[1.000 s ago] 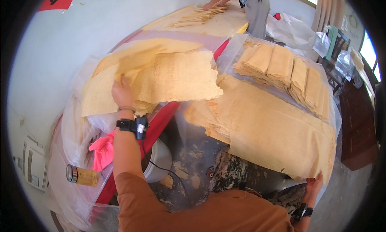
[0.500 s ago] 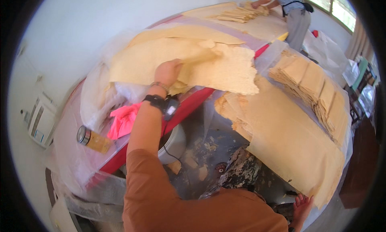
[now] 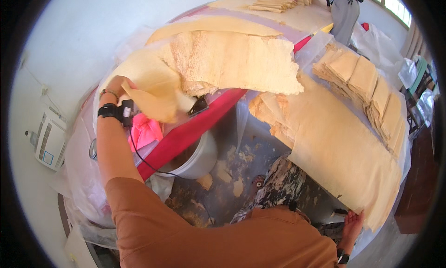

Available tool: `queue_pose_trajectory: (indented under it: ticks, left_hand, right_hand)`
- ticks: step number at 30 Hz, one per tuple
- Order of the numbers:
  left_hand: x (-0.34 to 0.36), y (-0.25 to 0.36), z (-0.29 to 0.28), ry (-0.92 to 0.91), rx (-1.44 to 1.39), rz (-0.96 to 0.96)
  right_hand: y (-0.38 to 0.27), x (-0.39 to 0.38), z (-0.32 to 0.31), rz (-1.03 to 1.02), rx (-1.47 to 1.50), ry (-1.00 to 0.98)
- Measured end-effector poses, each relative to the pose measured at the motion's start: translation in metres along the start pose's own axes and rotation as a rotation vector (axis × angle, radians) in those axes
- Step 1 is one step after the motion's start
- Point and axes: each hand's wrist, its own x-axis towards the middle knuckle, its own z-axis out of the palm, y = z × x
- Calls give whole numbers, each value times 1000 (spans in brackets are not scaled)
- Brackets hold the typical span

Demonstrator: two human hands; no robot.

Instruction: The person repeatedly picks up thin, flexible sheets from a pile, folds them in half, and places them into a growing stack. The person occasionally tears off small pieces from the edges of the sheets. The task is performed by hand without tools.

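My left hand [image 3: 121,84], bent round the corner of a thin pale-yellow sheet [image 3: 158,100], lifts it into a loose fold. Just right of that lies another sheet [image 3: 237,59] with a torn, ragged edge. A black flat object [image 3: 199,108] shows beneath the fold, near a bright pink cloth [image 3: 146,131]. At the lower right my right hand [image 3: 353,224] grips the near corner of a large tan sheet [image 3: 344,152], whose left end is crumpled and broken. Both wrists wear dark bands, with a cabled device on the left.
Stacked folded sheets [image 3: 357,77] lie at right. Behind, a co-worker [image 3: 344,17] handles strips [image 3: 272,5] on the far surface. A red band [image 3: 204,121] edges the near surface above a white bucket [image 3: 195,158] and a mottled dark object [image 3: 278,189]. A brown wooden piece [image 3: 416,189] stands right.
My left hand has moved leftward with the sheet, folding it over and uncovering the black object. My right hand stays on its corner. The view has shifted a little.
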Motion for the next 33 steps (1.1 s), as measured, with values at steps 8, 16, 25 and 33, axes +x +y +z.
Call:
queue_pose_trajectory:
  ticks: [8, 16, 25, 33]
  left_hand:
    - [-26, -44, -5, 451, -153, -542]
    - [-55, 84, 53, 95, 136, -115]
    - [-127, 192, -7, 602, 392, 246]
    - [-57, 414, 60, 533, 7, 705]
  right_hand:
    - [4, 12, -1, 4, 15, 117]
    - [0, 7, -3, 5, 4, 54]
    - [2, -14, 15, -48, 3, 152]
    - [-31, -30, 26, -81, -41, 297]
